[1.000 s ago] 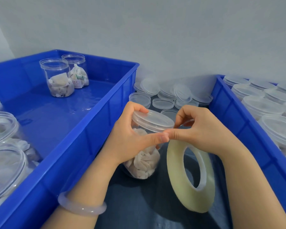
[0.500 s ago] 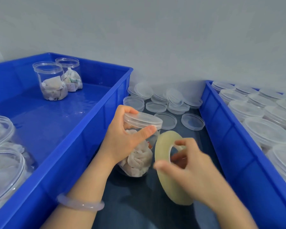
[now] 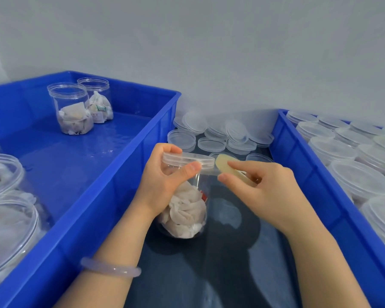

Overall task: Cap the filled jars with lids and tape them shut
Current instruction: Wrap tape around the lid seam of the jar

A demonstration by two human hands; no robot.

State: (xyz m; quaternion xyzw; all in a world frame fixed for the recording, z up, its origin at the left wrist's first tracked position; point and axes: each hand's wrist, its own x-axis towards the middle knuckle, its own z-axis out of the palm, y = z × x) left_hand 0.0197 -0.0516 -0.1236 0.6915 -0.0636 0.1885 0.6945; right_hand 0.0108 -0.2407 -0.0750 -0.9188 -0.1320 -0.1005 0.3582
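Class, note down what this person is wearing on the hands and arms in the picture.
No sleeves or gloves show. The left hand has a smooth, pale, translucent bangle round its wrist; the right hand and wrist wear nothing.

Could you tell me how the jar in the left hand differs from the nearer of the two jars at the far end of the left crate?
The held jar carries a lid; the crate jar is open-topped. The held jar is gripped by the left hand; the crate jar stands untouched in the left crate. Both are clear and hold white packets.
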